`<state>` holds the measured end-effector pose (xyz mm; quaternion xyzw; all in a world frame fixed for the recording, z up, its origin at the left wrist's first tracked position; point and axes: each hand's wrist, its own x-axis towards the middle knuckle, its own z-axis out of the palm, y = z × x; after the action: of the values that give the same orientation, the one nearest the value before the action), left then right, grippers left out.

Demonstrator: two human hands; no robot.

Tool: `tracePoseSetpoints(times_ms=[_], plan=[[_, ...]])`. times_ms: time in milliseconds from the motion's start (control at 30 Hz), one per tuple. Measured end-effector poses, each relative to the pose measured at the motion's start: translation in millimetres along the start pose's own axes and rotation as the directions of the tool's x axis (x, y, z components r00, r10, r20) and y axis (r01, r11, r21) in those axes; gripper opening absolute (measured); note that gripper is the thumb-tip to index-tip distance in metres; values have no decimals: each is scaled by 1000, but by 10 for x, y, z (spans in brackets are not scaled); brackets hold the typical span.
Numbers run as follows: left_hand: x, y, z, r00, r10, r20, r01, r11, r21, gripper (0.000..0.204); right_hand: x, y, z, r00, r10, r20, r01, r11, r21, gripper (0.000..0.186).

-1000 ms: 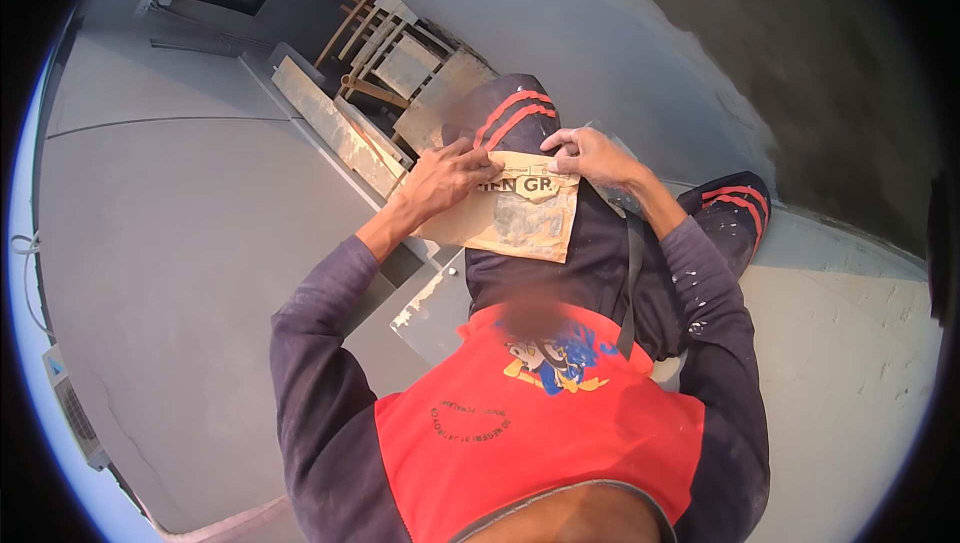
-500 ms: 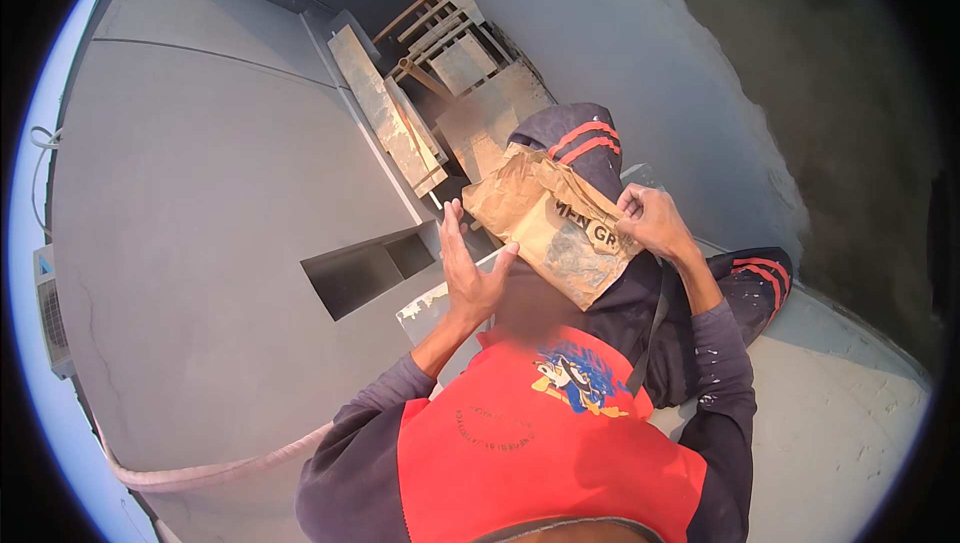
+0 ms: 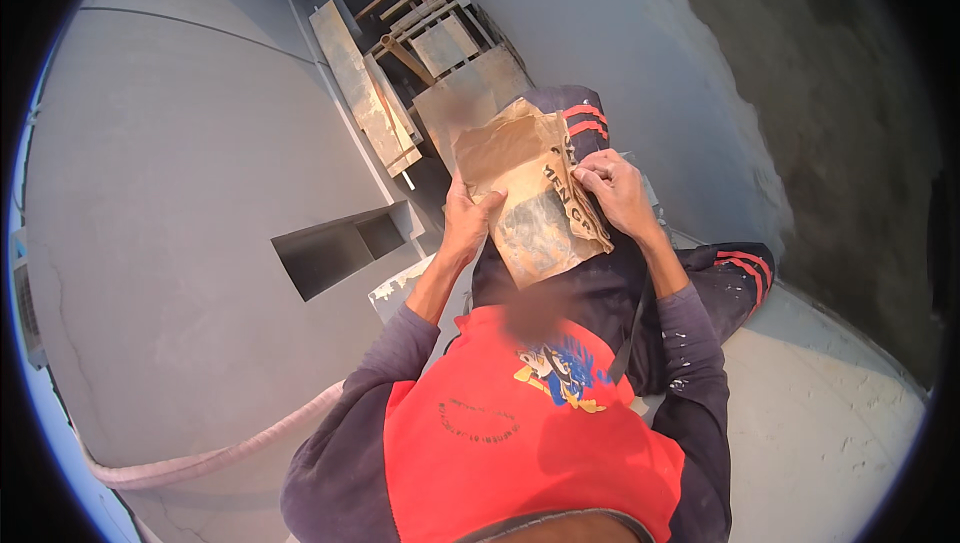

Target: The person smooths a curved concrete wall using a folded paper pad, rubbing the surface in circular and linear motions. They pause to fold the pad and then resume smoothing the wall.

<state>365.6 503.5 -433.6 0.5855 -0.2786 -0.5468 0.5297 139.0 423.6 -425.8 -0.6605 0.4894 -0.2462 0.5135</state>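
Fingers of the right hand (image 3: 622, 195) are pinched together on the crumpled right edge of the brown paper (image 3: 522, 205); the left hand (image 3: 466, 227) clasps its left side, thumb on top, other fingers mostly hidden behind. The paper is held over the knee edge of the dark trousers (image 3: 604, 288). Uneven pulling could rip those creases; a slack pinch could drop it off their left edge.
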Motion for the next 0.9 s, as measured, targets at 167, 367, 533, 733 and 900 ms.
tracePoseSetpoints(times_ms=[167, 367, 533, 733, 900], plan=[[83, 51, -58, 983, -160, 94, 169, 980, -105, 54, 145, -68, 60, 980, 182, 81, -199, 857, 475, 32], [91, 66, -17, 948, -264, 181, 288, 949, -128, 33, 119, -189, -27, 953, 194, 231, -262, 911, 319, 46], [196, 8, -33, 947, -236, 218, 242, 970, -5, 30, 35, -46, 1, 962, 192, 195, -249, 908, 336, 36], [97, 194, 203, 972, 210, 103, -230, 937, 261, 66, 10, -77, -36, 966, 163, 199, -238, 858, 455, 40], [-28, 216, 445, 929, 328, -171, -251, 899, 359, 83, -88, -76, 14, 978, 182, 103, -208, 884, 418, 49]])
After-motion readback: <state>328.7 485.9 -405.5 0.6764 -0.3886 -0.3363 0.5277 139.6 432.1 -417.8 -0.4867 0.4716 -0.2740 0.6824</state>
